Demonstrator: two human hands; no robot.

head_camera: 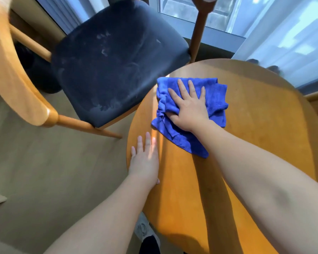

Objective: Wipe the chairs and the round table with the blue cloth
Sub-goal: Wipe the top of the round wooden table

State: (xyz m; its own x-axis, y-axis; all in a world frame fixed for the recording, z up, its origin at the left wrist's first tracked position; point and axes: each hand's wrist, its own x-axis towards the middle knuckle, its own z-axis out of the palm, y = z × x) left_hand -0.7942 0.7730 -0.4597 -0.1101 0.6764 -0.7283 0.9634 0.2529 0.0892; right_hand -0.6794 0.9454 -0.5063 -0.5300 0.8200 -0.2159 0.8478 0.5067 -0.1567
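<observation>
Flat-palmed, fingers spread, right hand [188, 107] is pressing soft, light cloth [189, 114] onto table [264, 143] near chair [117, 61]; left hand [145, 158], flat, is steadying the rim; cloth likely bunches, so press mid-cloth.

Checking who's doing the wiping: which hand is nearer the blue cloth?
Right. The right hand lies flat on top of the blue cloth; the left hand rests on the round table near its edge, beside the cloth without touching it.

A sheer white curtain [286, 43] hangs beside the grey-framed glass window [187, 10]. Plain beige floor [44, 171] lies below.
</observation>
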